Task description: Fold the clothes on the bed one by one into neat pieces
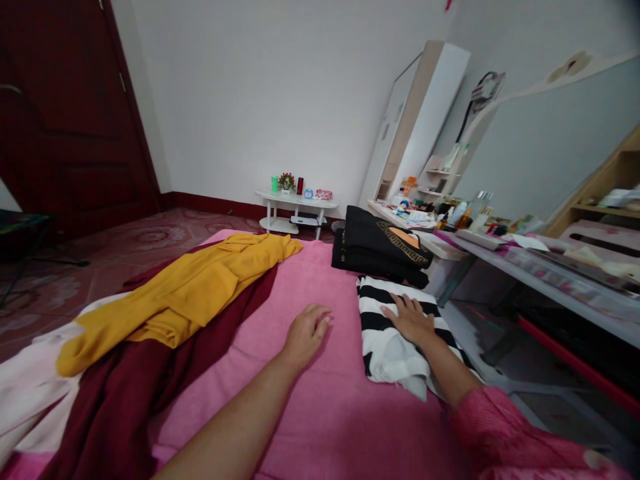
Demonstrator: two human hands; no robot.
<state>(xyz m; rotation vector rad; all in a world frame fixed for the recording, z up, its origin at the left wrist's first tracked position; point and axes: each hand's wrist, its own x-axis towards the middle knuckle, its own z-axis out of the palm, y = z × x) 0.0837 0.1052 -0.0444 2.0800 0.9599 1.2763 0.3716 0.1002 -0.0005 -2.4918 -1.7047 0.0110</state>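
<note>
Pink sleeve (500, 433) near right. Right hand (411, 319) spread flat on folded striped top (387, 350) at bed's (320, 400) right edge, seemingly pressing fold down. Left hand (304, 333) empty, loosely curled, bracing beside it. Folded black garment (375, 250) stacked just beyond; yellow garment (190, 293) unfolded far left.

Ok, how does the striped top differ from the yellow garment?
The striped top is folded into a neat block; the yellow garment lies loose and rumpled. The striped top is black and white, the yellow garment one colour. The right hand rests on the striped top, not the yellow garment. Both are on the pink bed.
</note>
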